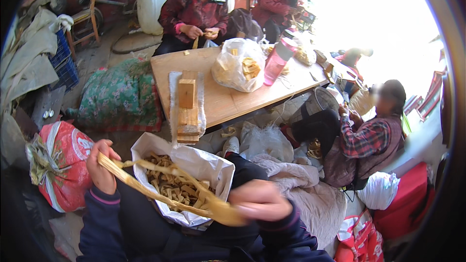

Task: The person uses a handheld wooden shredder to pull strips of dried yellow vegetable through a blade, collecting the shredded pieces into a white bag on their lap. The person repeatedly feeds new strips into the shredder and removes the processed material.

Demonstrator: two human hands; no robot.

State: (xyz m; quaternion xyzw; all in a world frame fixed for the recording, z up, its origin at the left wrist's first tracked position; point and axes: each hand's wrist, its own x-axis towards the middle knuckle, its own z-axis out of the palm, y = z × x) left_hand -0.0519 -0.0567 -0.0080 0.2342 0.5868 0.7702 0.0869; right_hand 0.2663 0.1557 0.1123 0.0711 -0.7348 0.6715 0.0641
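Observation:
My left hand [103, 167] is closed around one end of a long tan fibrous strip [153, 191], which looks like plant material. The strip spans the white woven sack [222, 163] on my lap to my right hand [259, 199], which is blurred by motion and grips its other end. A second, thinner length of the same material loops above it between the hands. Inside the open sack lie many short, folded tan pieces [174, 185]. Beyond the sack, wooden blocks [187, 94] rest on a white cloth at the near left end of the table.
A plywood table [164, 65] holds a plastic bag [225, 66] of pale pieces and a pink bottle [279, 62]. Several people sit around it, one close on the right. A red sack [65, 185] stands left; a quilted cloth [313, 203] lies right.

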